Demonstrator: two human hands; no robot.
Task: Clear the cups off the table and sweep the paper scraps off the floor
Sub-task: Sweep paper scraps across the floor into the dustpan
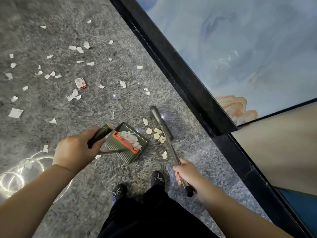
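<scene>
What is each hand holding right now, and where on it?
Left hand grips the dustpan by the top of its upright handle. Right hand grips the broom near the upper end of its metal shaft.

Place: looks to me like a home living area or a lobby; I cannot tell which.
Floor (pixel 51 40): polished grey speckled stone under my feet.
Tabletop (pixel 240 48): glossy blue marbled slab, black edge.

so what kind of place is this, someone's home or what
Hard to say for sure, but probably an indoor lobby or a smart home. The floor is polished grey stone that reflects ceiling lights, and a glossy black border frames marbled blue wall panels.
</scene>
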